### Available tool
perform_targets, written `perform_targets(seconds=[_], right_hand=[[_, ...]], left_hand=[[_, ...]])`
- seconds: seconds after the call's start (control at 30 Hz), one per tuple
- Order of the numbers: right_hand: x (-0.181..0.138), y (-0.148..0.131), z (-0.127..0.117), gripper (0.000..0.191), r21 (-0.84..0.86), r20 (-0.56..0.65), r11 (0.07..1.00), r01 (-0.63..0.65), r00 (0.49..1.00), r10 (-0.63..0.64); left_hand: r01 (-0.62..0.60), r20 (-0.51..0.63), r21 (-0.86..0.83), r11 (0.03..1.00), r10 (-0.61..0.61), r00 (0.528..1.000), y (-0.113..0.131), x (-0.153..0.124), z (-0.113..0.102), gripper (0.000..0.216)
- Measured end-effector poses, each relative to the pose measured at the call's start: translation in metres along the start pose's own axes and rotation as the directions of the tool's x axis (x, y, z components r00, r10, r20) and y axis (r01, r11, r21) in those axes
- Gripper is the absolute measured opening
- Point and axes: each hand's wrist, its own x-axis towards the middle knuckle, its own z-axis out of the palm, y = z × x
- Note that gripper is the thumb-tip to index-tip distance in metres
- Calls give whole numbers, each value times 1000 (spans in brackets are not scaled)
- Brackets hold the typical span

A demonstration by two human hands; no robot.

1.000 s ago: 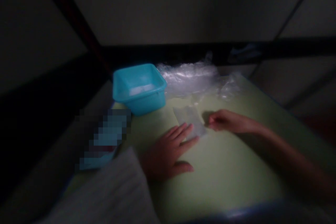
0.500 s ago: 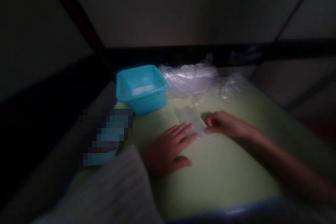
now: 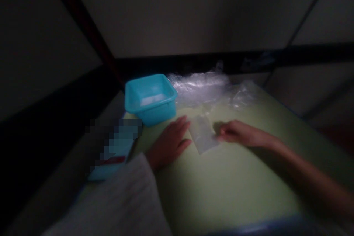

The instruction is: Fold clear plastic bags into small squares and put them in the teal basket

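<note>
A small clear plastic bag [image 3: 203, 137] lies flat on the pale green table [image 3: 235, 184]. My left hand [image 3: 170, 141] rests flat on the table just left of the bag, fingers stretched toward the blue tub. My right hand [image 3: 238, 132] has its fingers curled at the bag's right edge, pinching or pressing it; the scene is dim and blurred, so the grip is unclear. A light grey sleeve [image 3: 121, 199] covers my left forearm.
A turquoise plastic tub [image 3: 151, 97] with something white inside stands at the table's back left. A heap of crumpled clear plastic bags [image 3: 204, 86] lies behind the small bag. A blurred blue object [image 3: 113, 155] lies at the left edge. Dark walls surround the table.
My left hand has slid off the bag and moved left and back, toward the tub. The bag now lies uncovered. My right hand has stayed at the bag's right edge.
</note>
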Motion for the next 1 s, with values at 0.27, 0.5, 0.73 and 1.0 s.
perform_targets(seconds=[0.27, 0.5, 0.73, 1.0], right_hand=[[-2, -1, 4, 26, -89, -76, 996, 26, 997, -33], [-3, -9, 2, 24, -137, -79, 989, 49, 995, -60], [-10, -30, -3, 22, -395, 62, 828, 398, 911, -408], [-11, -27, 13, 21, -788, 144, 485, 379, 880, -453]], left_hand=[[-75, -151, 19, 997, 77, 986, 18, -11, -5, 32], [-288, -209, 53, 956, 292, 933, 27, -7, -13, 20], [-388, -134, 77, 919, 395, 909, 36, -7, -17, 24], [-385, -57, 31, 922, 387, 921, 41, -5, -15, 23]])
